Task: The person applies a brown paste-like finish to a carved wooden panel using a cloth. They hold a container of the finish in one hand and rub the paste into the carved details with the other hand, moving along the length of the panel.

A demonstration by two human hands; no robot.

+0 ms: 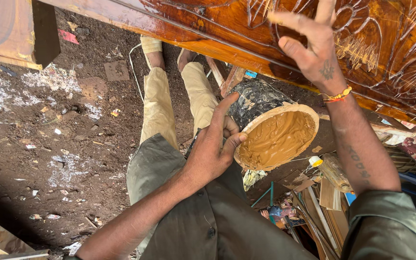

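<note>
Your left hand [213, 149] grips the paste tub [270, 130]; your right hand [314, 45], fingers spread, presses the carved wooden panel [386, 43]. Wood scraps [323, 192] crowd below.

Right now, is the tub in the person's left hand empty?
No: the tub held by the left hand is filled nearly to the rim with smooth tan paste.
</note>
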